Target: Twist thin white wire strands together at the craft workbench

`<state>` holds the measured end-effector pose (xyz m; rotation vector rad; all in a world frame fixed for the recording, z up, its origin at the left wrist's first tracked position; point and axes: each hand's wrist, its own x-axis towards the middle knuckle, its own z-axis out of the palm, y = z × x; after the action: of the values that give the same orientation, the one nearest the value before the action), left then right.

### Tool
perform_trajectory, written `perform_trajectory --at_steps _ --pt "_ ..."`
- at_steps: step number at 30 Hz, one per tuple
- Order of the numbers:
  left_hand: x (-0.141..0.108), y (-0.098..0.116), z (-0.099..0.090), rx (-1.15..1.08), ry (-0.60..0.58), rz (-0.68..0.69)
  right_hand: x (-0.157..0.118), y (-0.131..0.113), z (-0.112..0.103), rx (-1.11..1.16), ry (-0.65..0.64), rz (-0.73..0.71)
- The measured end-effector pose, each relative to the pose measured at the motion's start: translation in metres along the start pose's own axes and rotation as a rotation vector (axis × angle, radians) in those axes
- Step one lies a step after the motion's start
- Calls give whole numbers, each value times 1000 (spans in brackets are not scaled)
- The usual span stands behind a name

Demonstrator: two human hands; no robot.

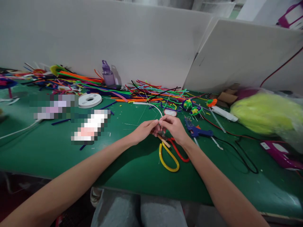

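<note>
My left hand and my right hand meet over the middle of the green table, fingertips pinched close together. A thin white strip curves up and left from between them, and my right fingers close on its lower end. What my left fingers hold is too small to make out. Just below the hands lie scissors with one yellow handle and one red handle. A light wooden stick crosses near their pivot.
Pipe cleaners pile up behind the hands, near a purple bottle and a white ribbon roll. A blue glue gun with a black cord lies right. Farther right are a yellow-green bag and a magenta object.
</note>
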<state>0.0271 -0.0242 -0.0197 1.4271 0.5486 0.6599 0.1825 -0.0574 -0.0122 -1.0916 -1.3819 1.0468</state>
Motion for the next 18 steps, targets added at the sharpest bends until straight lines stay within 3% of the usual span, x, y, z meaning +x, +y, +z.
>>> perform_trajectory --at_steps 6,18 --pt "1 3 0 175 121 182 -3 -3 3 -91 -28 38" --pt "-1 5 -3 -34 128 3 -4 -3 5 -96 -69 118"
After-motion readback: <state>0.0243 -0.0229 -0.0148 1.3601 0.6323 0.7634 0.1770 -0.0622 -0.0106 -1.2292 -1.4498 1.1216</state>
